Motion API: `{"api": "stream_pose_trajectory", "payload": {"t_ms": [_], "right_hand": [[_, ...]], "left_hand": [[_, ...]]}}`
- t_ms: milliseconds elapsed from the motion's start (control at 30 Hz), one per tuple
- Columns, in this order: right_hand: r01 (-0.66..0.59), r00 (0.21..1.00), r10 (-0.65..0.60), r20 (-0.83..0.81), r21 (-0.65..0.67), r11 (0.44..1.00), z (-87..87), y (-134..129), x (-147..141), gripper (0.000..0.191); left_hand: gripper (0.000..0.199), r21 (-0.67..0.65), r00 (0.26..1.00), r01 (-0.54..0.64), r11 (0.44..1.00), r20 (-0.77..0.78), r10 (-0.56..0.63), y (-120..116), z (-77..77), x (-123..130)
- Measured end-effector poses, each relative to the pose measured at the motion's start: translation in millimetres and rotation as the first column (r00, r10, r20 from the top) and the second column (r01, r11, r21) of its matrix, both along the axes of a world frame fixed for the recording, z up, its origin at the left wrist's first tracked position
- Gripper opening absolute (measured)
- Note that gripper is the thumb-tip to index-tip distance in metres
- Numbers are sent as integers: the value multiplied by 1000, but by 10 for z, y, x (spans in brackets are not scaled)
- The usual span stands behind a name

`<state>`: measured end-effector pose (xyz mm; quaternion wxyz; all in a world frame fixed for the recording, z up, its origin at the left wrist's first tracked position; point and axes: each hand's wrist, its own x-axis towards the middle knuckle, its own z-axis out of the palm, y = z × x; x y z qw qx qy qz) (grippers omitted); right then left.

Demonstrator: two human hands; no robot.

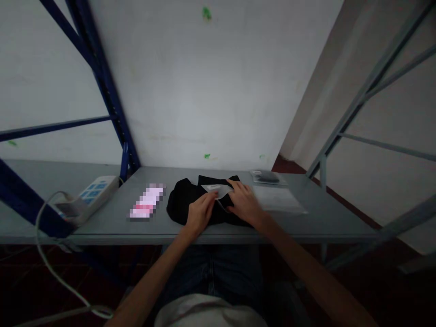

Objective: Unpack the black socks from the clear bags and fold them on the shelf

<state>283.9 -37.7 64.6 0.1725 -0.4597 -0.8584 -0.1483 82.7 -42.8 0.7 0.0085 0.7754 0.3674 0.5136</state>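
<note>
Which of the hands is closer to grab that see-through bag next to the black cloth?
Probably the right hand. It rests on the black cloth at the side nearest the clear bag. The left hand lies farther away, its fingertips at the white label.

garment (184, 202) on shelf (327, 218), power strip (90, 195) far left, plastic bag (279, 200) right

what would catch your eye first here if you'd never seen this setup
Both hands, the left hand and the right hand, press on a black garment at the middle of the grey table, meeting at a white tag. A white power strip lies at the far left.
</note>
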Motion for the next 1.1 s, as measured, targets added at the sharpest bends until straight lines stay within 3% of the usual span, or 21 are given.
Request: {"api": "stream_pose_trajectory", "payload": {"t_ms": [133,233,367,433,667,833,1000,1100], "right_hand": [[23,998,-19,-55,89,996,-116,42,-87,25],[-22,988,39,-150,111,994,-169,118,-33,23],[-116,939,153,-307,133,984,-132,180,78,29],[-163,900,211,-382,153,975,-80,174,108,34],[-284,760,378,-529,253,925,102,-29,63,38],[-270,710,376,-596,263,926,255,-215,-41,36],[-344,651,414,-636,239,908,433,-222,-138,28],[-391,609,452,-652,249,886,465,-147,-121,24]], "left_hand": [[27,-61,998,5,998,63,-1,-24,35,0],[33,-144,994,39,989,108,-23,-35,60,6],[48,-225,980,81,971,197,-36,12,55,20],[44,-229,976,63,971,218,-12,49,50,21],[19,-168,980,-81,982,167,110,73,111,-56],[23,-136,977,-195,971,61,204,41,219,-163],[27,-151,963,-267,952,-4,270,95,258,-310],[20,-184,913,-404,896,-20,407,155,277,-430]]}}
